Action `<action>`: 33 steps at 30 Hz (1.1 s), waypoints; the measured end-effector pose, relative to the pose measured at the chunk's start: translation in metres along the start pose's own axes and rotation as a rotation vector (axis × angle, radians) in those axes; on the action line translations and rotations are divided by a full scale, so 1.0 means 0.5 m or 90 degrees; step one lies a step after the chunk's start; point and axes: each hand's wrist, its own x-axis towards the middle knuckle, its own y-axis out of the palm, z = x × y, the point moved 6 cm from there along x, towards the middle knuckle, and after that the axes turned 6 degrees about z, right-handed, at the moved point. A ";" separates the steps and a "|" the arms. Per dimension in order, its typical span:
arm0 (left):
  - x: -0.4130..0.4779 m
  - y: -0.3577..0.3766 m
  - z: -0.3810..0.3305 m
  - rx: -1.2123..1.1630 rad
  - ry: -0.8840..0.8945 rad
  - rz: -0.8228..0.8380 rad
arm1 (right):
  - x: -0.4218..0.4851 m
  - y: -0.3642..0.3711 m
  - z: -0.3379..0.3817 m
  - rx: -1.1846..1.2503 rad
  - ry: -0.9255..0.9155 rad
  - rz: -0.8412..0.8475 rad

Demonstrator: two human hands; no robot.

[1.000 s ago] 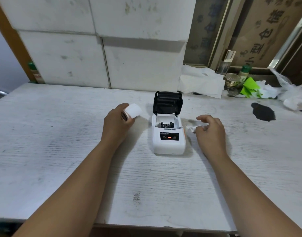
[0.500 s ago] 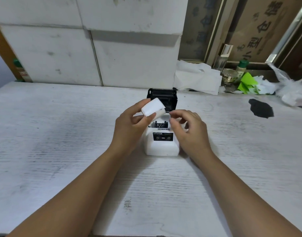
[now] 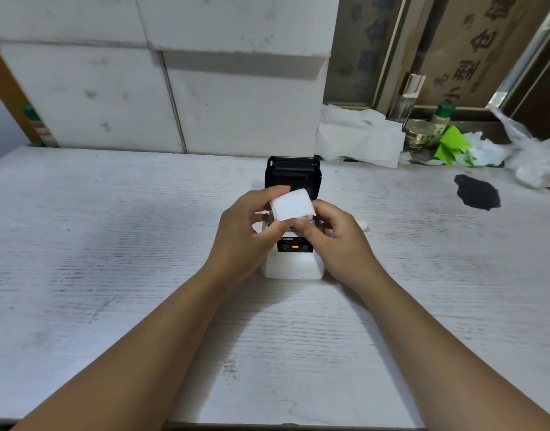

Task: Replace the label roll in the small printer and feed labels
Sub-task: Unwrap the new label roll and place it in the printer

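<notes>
A small white printer (image 3: 293, 265) stands in the middle of the table with its black lid (image 3: 293, 174) tipped open at the back and a red light on its front panel. Just above its open bay, a white label roll (image 3: 292, 207) is pinched in my left hand (image 3: 245, 233) between thumb and fingers. My right hand (image 3: 335, 241) touches the roll's lower right edge with its fingertips. Both hands hide the bay. A small white piece (image 3: 364, 225) lies on the table right of the printer, mostly behind my right hand.
White blocks (image 3: 174, 98) form a wall behind the table. At the back right lie crumpled white paper (image 3: 360, 138), a glass jar (image 3: 418, 135), a green-capped bottle (image 3: 441, 116), green paper (image 3: 452, 146) and a plastic bag (image 3: 535, 157). A black patch (image 3: 477, 195) marks the table (image 3: 112, 244).
My left hand carried the label roll from the left of the printer to above its bay. My right hand left the small white piece on the table and came to the roll.
</notes>
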 end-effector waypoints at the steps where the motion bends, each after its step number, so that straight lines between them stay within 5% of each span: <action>1: 0.000 -0.002 -0.003 0.013 0.012 -0.005 | -0.001 0.001 0.000 -0.007 0.000 0.000; 12: -0.013 -0.024 -0.024 0.290 0.143 -0.163 | -0.004 0.001 0.001 -0.032 -0.002 -0.028; 21: -0.015 -0.006 -0.034 0.361 0.262 -0.142 | -0.002 0.003 -0.001 -0.039 -0.004 -0.043; 33: -0.013 0.005 -0.038 0.362 0.269 -0.103 | -0.003 -0.005 -0.010 -0.063 0.023 -0.090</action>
